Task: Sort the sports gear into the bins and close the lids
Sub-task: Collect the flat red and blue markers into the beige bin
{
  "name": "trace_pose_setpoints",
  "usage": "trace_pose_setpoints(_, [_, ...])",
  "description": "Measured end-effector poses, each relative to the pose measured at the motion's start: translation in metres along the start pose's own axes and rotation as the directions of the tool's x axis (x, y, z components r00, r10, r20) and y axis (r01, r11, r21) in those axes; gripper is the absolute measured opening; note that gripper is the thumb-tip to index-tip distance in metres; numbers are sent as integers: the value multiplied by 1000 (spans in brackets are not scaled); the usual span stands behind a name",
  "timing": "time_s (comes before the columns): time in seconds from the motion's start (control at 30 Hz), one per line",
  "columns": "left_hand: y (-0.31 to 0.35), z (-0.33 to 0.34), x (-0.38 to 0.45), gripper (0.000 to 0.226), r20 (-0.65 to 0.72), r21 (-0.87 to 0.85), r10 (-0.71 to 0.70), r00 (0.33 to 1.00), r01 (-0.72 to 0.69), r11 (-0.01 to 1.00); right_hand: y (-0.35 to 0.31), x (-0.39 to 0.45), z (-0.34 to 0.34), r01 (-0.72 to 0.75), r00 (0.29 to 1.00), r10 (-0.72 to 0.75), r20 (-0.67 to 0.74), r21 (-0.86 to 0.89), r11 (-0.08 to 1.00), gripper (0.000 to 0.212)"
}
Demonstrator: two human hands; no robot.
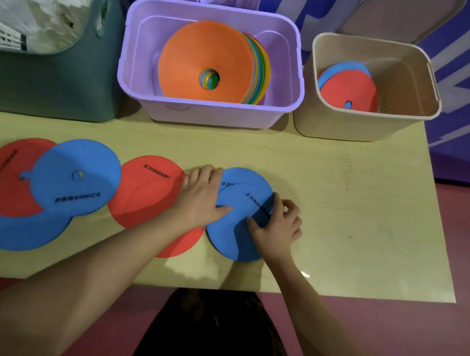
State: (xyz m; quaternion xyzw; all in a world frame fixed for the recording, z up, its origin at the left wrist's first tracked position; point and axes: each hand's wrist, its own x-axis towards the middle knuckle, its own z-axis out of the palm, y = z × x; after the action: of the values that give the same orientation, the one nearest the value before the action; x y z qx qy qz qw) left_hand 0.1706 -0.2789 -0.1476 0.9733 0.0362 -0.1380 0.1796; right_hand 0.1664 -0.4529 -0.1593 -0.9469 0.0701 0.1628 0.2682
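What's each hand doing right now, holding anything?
Left hand: open, fingers flat, pressing on the red disc and the blue disc.
Right hand: fingers curled, pinching the right edge of the blue disc.

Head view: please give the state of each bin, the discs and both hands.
Purple bin: lid open, holds stacked cones.
Beige bin: lid open, holds flat discs.
Table discs: lying flat, overlapping.
Left hand: flat on discs.
Right hand: pinching blue disc edge.

body: both forearms bare, no sleeves | hands (201, 194): bare, no gloves; legs: black trousers (205, 333)
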Motion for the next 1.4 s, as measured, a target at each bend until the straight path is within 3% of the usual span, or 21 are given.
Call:
trace_pose_setpoints(0.27, [6, -9, 9, 96, 107, -39, 28, 994, -24, 999, -17, 16, -7, -67, 998, 67, 3, 198, 978, 53])
trace_pose_setpoints(0.43, [-8, -18, 12, 90, 105, -106, 40, 994, -28, 994, -15, 11, -20, 170, 985, -167, -35, 256, 952, 35])
trace_pose_setpoints(0.63, [-7, -16, 6, 82, 31, -171, 44, 999, -38, 985, -12, 12, -43, 363, 931, -360, -61, 271, 892, 34])
trace_pose_setpoints(0.77, [6, -32, 5, 66, -138, -265, 101, 985, -135, 955, -12, 15, -62, 498, 866, -464, -184, 241, 833, 34])
trace_pose_setpoints(0.9, [34, -62, 12, 54, -325, -145, 180, 928, -237, 961, -13, 32, -84, 532, 838, -466, -283, 239, 812, 32])
trace_pose_setpoints(1.07, [68, -105, 30, 49, -523, -117, 265, 810, -376, 919, -32, 52, -132, 547, 829, -430, -358, 360, 755, 31])
trace_pose_setpoints(1.3, [140, -160, 81, 47, -711, -16, 267, 651, -394, 919, -45, 103, -228, 751, 637, -530, -559, 298, 589, 25])
trace_pose_setpoints(1.4, [173, -166, 114, 49, -739, 15, 265, 620, -378, 926, -39, 140, -261, 765, 617, -522, -590, 290, 576, 22])
